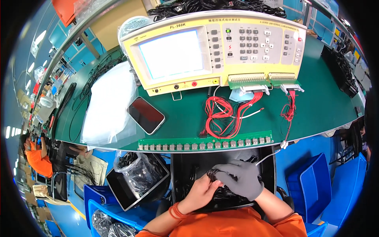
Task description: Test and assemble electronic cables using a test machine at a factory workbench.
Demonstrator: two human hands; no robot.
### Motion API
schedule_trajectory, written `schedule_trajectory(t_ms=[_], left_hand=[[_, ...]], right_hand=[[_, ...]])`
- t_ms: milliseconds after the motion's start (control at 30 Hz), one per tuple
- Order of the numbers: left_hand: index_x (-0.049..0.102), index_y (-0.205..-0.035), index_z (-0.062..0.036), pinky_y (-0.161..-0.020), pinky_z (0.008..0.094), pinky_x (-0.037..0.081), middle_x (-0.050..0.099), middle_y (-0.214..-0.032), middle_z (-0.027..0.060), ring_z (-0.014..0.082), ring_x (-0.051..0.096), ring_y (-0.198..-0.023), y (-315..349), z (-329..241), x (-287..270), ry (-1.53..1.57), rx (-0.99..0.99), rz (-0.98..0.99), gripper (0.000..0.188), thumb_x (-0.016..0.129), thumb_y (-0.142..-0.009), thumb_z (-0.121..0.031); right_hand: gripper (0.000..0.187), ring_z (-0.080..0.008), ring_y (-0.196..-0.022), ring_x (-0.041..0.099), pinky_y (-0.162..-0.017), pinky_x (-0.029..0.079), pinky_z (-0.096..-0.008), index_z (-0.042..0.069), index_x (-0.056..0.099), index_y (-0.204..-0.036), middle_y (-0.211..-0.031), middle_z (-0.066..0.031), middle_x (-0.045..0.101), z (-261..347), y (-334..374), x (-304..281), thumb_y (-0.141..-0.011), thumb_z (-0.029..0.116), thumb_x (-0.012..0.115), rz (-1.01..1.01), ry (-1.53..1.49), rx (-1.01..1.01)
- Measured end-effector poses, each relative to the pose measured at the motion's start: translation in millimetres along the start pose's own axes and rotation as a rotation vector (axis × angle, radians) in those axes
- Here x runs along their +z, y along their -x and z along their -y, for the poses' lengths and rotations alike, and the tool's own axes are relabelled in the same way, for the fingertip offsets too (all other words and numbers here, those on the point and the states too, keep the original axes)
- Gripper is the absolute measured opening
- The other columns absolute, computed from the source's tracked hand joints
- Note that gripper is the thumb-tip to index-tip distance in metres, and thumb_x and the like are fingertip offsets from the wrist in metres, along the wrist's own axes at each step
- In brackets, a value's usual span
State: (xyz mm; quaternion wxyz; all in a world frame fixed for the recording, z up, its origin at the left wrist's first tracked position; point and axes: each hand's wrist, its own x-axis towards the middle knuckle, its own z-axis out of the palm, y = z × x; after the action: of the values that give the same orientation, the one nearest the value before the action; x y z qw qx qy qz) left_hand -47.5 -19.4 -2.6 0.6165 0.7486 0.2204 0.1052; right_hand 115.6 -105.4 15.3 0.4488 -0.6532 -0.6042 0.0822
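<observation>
Close together over a black tray (181,160), both hands meet at a small coiled black cable (214,175). My left hand (197,193), bare with red bands at the wrist, pinches the coil from the left. Wearing a grey glove, my right hand (242,179) curls over the coil's other side, and its fingers hide part of it. More black cables (225,194) lie in the tray beneath. Just beyond the hands, a green board strip (205,145) with a row of metal sockets runs along the table's front edge.
A yellow-framed cable tester (173,85) stands on the green table (181,118), with red wires (221,114) plugged into it. A phone (147,115) and white plastic sheets (106,106) lie to the left. Blue bins (310,185) and a box with bagged cables (138,173) flank me.
</observation>
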Motion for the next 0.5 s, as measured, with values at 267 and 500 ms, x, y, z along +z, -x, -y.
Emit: schedule_trajectory(t_ms=[267, 500], left_hand=[[0.056, -0.102, -0.0005, -0.063, 0.0319, 0.045, 0.055, -0.076, 0.0113, 0.0229, 0.055, -0.066, -8.9, -9.8, 3.1, -0.163, 0.112, -0.304, 0.016, 0.055, -0.096, -0.016], [0.052, -0.093, -0.0029, -0.063, 0.0219, 0.034, 0.045, -0.075, -0.0034, 0.0071, 0.038, -0.068, -10.0, -11.0, -1.7, 0.456, -0.09, -0.203, 0.019, 0.055, -0.099, -0.02]], right_hand=[[0.009, -0.0213, -0.055, 0.061, -0.047, 0.045, -0.0307, 0.013, 0.072, -0.087, -0.069, -0.0048, 0.064, 8.6, 9.6, -3.3, -0.078, 0.014, 0.07, -0.036, 0.059, 0.12], [0.018, -0.0217, -0.072, 0.071, -0.061, 0.054, -0.0279, 0.007, 0.062, -0.103, -0.08, -0.007, 0.068, 13.0, 14.9, -2.6, -0.086, 0.01, 0.067, -0.08, -0.442, 0.358]])
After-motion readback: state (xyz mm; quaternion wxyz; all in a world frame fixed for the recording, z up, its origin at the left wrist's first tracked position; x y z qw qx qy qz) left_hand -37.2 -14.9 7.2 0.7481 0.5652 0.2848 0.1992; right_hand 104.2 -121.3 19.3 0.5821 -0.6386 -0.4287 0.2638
